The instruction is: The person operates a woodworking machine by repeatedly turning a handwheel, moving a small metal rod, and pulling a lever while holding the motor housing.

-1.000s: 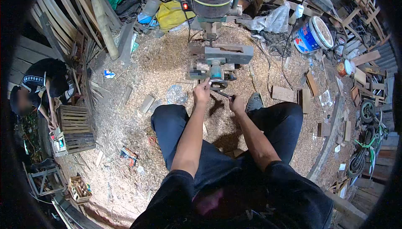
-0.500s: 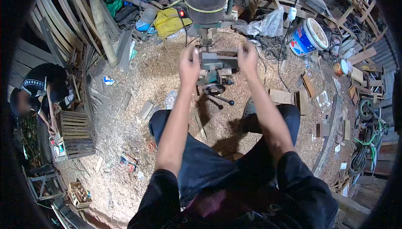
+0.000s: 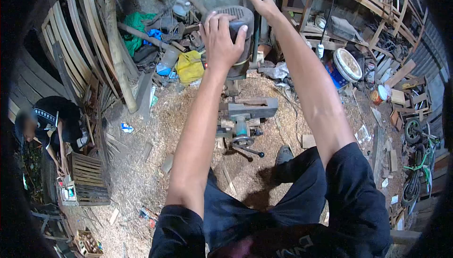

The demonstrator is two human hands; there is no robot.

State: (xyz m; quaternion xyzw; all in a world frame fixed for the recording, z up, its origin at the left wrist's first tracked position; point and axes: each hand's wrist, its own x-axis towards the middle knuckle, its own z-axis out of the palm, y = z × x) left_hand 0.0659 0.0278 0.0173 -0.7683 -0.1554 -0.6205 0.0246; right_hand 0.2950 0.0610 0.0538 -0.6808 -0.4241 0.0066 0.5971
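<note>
My left hand (image 3: 221,43) is open, its spread fingers lying against the dark round motor housing (image 3: 238,15) of a standing machine. The vented top of the housing shows beyond my fingertips. Higher up and to the right, my right hand (image 3: 265,7) reaches with thumb stretched out beside the upright post (image 3: 257,31); nothing shows in its grasp. Below the motor sits the machine's vise (image 3: 252,111), with a wood piece (image 3: 255,101) along its back. A handwheel (image 3: 242,141) and a ball-ended lever (image 3: 261,154) stick out at its front.
Wood shavings (image 3: 141,173) cover the floor. At the left a person (image 3: 54,121) crouches by a slatted wooden crate (image 3: 87,170). A yellow bag (image 3: 189,65) lies behind the machine. To the right stand a paint bucket (image 3: 348,65), scrap wood and a small bike (image 3: 415,168).
Both hands have risen from beside the vise, the left onto the motor housing and the right up by the post. The view has tilted upward, showing the motor's top.
</note>
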